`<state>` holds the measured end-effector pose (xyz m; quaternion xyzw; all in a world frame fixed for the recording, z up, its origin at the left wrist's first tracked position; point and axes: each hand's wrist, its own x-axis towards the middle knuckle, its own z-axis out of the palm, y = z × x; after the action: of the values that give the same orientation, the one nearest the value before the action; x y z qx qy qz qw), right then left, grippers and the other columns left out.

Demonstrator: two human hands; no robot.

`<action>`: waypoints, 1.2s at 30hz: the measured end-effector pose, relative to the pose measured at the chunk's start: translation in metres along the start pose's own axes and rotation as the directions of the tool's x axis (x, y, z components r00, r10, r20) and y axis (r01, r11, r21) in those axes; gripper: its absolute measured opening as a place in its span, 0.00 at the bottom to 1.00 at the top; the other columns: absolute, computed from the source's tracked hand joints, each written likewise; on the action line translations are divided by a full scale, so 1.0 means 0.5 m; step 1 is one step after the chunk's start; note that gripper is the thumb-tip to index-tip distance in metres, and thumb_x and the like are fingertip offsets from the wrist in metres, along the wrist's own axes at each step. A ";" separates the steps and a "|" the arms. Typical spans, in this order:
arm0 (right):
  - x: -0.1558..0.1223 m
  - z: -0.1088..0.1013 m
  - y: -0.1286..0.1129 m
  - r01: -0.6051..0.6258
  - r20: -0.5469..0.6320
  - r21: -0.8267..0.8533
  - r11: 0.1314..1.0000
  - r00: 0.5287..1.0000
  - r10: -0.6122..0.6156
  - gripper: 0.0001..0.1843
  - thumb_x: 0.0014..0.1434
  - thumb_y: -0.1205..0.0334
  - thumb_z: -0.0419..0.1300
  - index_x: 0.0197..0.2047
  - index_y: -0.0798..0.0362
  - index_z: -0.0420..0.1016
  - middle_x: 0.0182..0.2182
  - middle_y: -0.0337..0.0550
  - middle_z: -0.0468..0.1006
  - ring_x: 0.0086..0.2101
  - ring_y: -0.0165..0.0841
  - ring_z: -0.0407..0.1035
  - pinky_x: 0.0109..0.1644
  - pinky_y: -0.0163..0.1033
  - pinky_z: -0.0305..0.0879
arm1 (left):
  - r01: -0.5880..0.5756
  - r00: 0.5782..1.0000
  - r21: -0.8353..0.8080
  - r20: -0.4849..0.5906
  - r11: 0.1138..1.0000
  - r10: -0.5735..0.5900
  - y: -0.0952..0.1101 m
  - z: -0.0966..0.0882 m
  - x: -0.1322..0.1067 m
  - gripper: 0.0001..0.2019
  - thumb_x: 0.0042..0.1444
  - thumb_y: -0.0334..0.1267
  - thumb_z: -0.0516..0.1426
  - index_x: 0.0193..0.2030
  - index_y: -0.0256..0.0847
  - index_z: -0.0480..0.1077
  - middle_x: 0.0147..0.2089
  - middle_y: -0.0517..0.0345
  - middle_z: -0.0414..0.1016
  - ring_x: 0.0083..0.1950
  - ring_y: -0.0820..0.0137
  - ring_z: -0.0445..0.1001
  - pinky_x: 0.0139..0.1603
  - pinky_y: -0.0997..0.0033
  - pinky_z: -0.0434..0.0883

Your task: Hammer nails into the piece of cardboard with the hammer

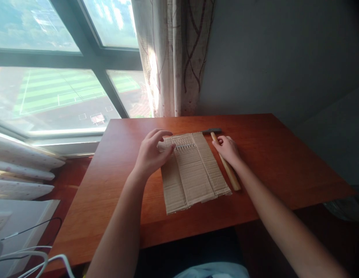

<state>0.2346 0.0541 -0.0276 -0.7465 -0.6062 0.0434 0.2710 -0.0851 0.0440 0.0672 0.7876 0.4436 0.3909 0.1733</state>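
A creased piece of brown cardboard [193,173] lies on the wooden table. Toward its far edge are rows of small dark dots [183,142], with a line of short dark marks, perhaps nails, in front of them. Over the cardboard's far left corner arches my left hand [153,150], thumb and fingers apart, the thumb tip by the dots. To the right of the cardboard lies a hammer [230,173] with a pale wooden handle and a dark head pointing away. My right hand [228,148] has its fingers curled at the handle, close below the head.
The brown table [283,166] ends at a wall on the far side. A window [66,92] and a patterned curtain [167,58] stand beyond it to the left. White cables [37,255] loop at the near left corner.
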 end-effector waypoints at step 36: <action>-0.133 -0.204 -0.084 -0.719 0.722 0.692 -0.074 0.685 0.094 0.11 0.60 0.57 0.59 0.42 0.53 0.76 0.37 0.50 0.84 0.40 0.46 0.80 0.44 0.51 0.78 | 0.610 0.782 -0.690 0.444 0.391 -0.438 0.129 0.114 -0.044 0.25 0.53 0.52 0.64 0.54 0.40 0.74 0.54 0.49 0.79 0.57 0.52 0.75 0.60 0.57 0.69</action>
<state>0.2203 -0.0388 0.0605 -0.4801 -0.1844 0.6907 0.5085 -0.0116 -0.0056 0.0610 0.4709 0.4233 0.3948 0.6657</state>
